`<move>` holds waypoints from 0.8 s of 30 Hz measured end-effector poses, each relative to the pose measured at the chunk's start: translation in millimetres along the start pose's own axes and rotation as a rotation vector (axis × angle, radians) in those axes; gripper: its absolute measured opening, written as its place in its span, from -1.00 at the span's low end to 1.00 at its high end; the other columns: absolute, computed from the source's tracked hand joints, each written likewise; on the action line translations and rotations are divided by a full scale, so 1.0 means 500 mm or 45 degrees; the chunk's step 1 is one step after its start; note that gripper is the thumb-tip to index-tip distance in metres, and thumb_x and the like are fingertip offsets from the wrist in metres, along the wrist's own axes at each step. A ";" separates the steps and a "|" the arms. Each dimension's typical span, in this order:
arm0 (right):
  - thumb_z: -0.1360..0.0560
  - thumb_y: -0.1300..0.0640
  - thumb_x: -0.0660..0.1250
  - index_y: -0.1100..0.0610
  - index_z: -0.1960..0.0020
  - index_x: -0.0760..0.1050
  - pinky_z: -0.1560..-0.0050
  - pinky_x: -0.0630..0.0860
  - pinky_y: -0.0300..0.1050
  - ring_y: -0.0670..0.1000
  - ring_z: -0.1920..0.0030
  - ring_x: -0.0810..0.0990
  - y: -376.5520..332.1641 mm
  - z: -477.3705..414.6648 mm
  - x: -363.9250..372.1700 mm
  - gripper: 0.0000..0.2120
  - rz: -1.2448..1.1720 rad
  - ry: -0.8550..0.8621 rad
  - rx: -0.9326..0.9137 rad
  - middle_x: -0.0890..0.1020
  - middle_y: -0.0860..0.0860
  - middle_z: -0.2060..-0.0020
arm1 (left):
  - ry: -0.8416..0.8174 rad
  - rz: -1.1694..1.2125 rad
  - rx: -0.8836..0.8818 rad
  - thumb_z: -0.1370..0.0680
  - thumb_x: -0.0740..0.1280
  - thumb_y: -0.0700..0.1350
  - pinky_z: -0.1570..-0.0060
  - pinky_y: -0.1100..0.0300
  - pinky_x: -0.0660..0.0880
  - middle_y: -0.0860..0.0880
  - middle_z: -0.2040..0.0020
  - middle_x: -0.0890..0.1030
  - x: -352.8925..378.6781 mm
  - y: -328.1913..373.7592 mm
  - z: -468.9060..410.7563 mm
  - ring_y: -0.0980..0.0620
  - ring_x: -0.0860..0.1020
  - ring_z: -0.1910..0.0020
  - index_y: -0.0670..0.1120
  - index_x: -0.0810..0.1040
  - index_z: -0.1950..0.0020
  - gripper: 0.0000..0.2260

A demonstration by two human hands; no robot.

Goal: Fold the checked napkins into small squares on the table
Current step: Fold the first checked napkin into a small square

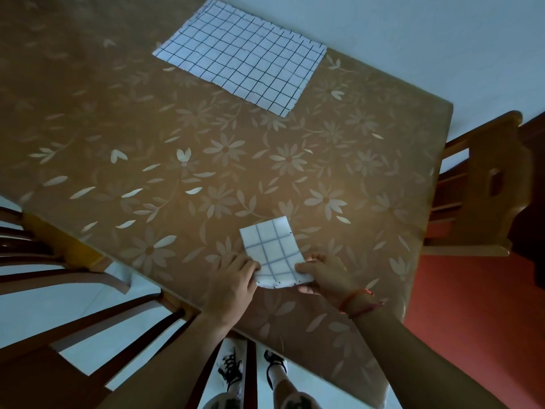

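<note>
Both arms reached over the near edge of the surface (177, 184). The left hand (233, 278) and right hand (327, 277) each pinched a near corner of the folded checked napkin (269, 246), whose near edge seemed slightly lifted in the dim light while the rest lay on the floral cloth. Two napkins were in view: this folded one and a flat checked napkin (244, 57), spread open well apart at the far side.

Dim, bluish cast (wide-angle edge warp)
</note>
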State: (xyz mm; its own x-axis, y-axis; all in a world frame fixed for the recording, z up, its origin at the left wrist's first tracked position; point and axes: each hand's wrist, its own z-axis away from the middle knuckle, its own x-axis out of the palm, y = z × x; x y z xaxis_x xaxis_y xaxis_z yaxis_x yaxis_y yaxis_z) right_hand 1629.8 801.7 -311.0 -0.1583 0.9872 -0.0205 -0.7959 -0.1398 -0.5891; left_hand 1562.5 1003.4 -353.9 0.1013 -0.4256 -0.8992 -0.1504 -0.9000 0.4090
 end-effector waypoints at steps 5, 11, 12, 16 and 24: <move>-0.53 0.23 0.25 0.02 -0.16 0.49 0.31 0.53 -0.12 0.16 0.29 0.64 0.002 0.011 -0.016 -0.76 0.051 -0.129 -0.122 0.69 0.23 0.16 | -0.006 0.105 -0.132 -0.34 0.53 -0.20 0.07 0.14 0.32 0.09 0.14 0.63 -0.006 -0.006 0.004 0.00 0.54 0.12 -0.03 0.62 0.09 -0.80; -0.37 0.33 0.36 -0.04 -0.07 0.61 0.22 0.39 -0.49 -0.26 0.28 0.53 0.024 -0.007 -0.039 -0.62 1.025 0.122 -0.698 0.53 -0.17 0.23 | -0.012 0.223 -0.310 -0.38 0.53 -0.16 0.02 0.17 0.31 0.15 0.24 0.63 -0.019 -0.006 -0.005 0.07 0.50 0.18 0.02 0.64 0.10 -0.84; -0.36 0.26 0.44 -0.02 -0.08 0.62 0.22 0.37 -0.55 -0.27 0.24 0.52 0.026 -0.009 -0.039 -0.66 1.127 0.140 -0.760 0.50 -0.19 0.17 | -0.009 0.238 -0.332 -0.39 0.53 -0.16 0.03 0.16 0.32 0.15 0.25 0.62 -0.022 -0.004 -0.008 0.06 0.50 0.19 0.01 0.64 0.10 -0.85; -0.35 0.23 0.48 0.08 -0.06 0.65 0.20 0.37 -0.58 -0.18 0.15 0.53 0.017 -0.025 -0.029 -0.71 1.218 0.177 -0.896 0.53 -0.14 0.01 | -0.015 0.295 -0.413 -0.43 0.50 -0.10 0.09 0.14 0.35 0.21 0.30 0.50 -0.031 -0.001 -0.019 0.11 0.44 0.25 -0.01 0.62 0.11 -0.90; -0.43 0.08 0.42 0.04 0.09 0.67 0.26 0.51 -0.25 -0.16 0.30 0.59 -0.015 -0.065 -0.016 -0.91 1.086 0.202 -0.854 0.68 -0.10 0.28 | -0.015 0.486 -0.534 -0.50 0.42 -0.07 0.33 0.31 0.36 0.18 0.39 0.47 -0.019 -0.021 -0.033 0.15 0.49 0.36 -0.03 0.60 0.19 -0.91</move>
State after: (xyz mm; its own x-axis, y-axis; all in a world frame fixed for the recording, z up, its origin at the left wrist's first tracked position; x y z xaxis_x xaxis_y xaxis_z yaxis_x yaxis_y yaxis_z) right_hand 1656.1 797.1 -332.7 -0.3908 0.5911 -0.7056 0.0270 -0.7589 -0.6506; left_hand 1579.5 1015.2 -347.0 0.1050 -0.7293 -0.6761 0.2294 -0.6438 0.7300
